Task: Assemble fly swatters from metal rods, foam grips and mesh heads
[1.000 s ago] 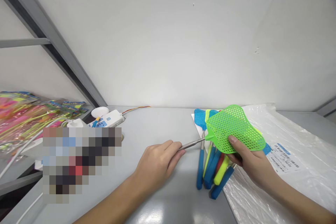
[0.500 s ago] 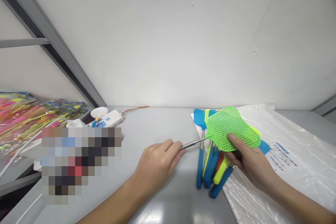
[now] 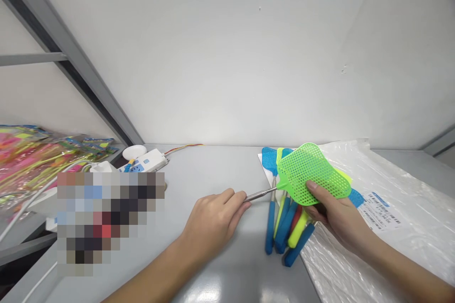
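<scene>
A green fly swatter [image 3: 309, 173] with a perforated head and a thin metal telescopic rod is held between my two hands. My left hand [image 3: 216, 218] is closed around the rod's near end; any grip inside the fist is hidden. My right hand [image 3: 337, 218] pinches the swatter's head at its lower right edge, thumb on top. Below and behind it lie several more fly swatters, with blue, yellow and red handles, among them a blue handle [image 3: 270, 232] and a yellow-green handle [image 3: 298, 229]. A blue swatter head [image 3: 269, 158] shows at their far end.
On the right lies a clear plastic bag [image 3: 405, 189] with a barcode label [image 3: 382, 210]. A white power strip [image 3: 149, 161] and a white round object [image 3: 134, 152] are at the back left. Packaged colourful items [image 3: 28, 165] fill the far left. A pixelated patch hides part of the table.
Hardly anything differs. Both hands keep their hold on the green fly swatter, and the view shifts very slightly.
</scene>
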Tool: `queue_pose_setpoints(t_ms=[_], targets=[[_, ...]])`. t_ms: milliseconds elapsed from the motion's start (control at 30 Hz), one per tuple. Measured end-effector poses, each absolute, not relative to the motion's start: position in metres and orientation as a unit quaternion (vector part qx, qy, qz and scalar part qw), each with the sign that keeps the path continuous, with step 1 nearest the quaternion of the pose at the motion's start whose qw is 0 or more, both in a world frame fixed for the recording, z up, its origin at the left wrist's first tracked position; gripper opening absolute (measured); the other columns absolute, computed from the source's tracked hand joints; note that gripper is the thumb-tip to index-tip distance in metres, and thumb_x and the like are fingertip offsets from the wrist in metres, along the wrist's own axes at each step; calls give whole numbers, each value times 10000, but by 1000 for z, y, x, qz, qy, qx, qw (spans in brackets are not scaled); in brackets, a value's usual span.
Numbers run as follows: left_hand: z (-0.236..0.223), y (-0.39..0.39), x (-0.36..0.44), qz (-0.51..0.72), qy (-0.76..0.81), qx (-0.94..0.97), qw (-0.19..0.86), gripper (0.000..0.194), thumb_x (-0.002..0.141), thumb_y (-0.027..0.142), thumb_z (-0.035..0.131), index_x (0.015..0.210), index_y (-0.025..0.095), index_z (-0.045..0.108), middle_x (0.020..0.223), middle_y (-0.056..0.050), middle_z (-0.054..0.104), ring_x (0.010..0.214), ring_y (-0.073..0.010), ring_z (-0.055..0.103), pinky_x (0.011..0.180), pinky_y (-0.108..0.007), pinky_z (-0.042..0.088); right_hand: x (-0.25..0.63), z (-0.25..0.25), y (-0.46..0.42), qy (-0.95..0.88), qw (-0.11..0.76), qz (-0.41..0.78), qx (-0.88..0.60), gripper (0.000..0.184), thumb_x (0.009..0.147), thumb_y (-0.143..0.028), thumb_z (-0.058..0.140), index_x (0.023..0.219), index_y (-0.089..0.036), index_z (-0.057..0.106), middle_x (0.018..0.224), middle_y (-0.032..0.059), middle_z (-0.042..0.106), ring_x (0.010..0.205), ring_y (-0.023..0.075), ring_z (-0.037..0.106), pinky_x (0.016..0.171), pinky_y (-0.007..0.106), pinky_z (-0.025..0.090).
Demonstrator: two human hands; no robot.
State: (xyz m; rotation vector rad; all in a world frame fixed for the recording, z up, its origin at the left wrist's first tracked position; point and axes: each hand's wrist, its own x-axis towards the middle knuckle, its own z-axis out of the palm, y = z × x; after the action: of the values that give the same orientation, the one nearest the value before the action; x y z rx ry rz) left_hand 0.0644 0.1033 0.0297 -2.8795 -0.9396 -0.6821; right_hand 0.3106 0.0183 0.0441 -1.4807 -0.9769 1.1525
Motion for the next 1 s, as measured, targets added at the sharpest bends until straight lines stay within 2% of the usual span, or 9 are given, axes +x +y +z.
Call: queue_pose_setpoints(t_ms=[133, 300, 633, 833, 1000], targets=[[29, 102, 65, -223, -293, -930, 22, 304, 1016, 303, 335, 926, 201, 607, 687, 4, 590, 535, -125, 517, 524, -250, 356, 312, 46, 17, -436, 463, 477, -607, 604, 878, -661, 429, 472, -223, 340, 478, -36, 294, 475, 119, 270, 517, 287, 253], [30, 97, 65, -219, -281, -934, 30, 304, 1015, 285, 333, 892, 194, 595, 666, 9, 578, 517, -128, 499, 517, -255, 350, 321, 37, 16, -458, 450, 489, -590, 585, 917, -611, 410, 488, -216, 361, 497, -37, 306, 492, 119, 286, 550, 282, 278], [32, 88, 68, -235, -274, -929, 80, 276, 1008, 260, 363, 880, 192, 597, 640, 13, 572, 476, -132, 456, 483, -271, 295, 315, 46, 16, -501, 436, 520, -537, 550, 936, -575, 413, 528, -212, 342, 507, -52, 294, 490, 106, 255, 536, 283, 234], [33, 91, 66, -248, -278, -927, 44, 255, 1004, 271, 373, 911, 195, 598, 668, 11, 580, 519, -139, 495, 506, -269, 332, 311, 40, 11, -467, 463, 501, -562, 543, 927, -566, 448, 520, -217, 355, 508, -46, 304, 492, 112, 264, 548, 297, 248], [36, 95, 65, -236, -283, -929, 17, 251, 1004, 293, 362, 941, 207, 589, 705, 14, 578, 537, -141, 506, 515, -267, 350, 310, 29, 13, -400, 508, 487, -587, 525, 860, -553, 582, 513, -197, 412, 505, -36, 357, 495, 106, 334, 527, 279, 288]])
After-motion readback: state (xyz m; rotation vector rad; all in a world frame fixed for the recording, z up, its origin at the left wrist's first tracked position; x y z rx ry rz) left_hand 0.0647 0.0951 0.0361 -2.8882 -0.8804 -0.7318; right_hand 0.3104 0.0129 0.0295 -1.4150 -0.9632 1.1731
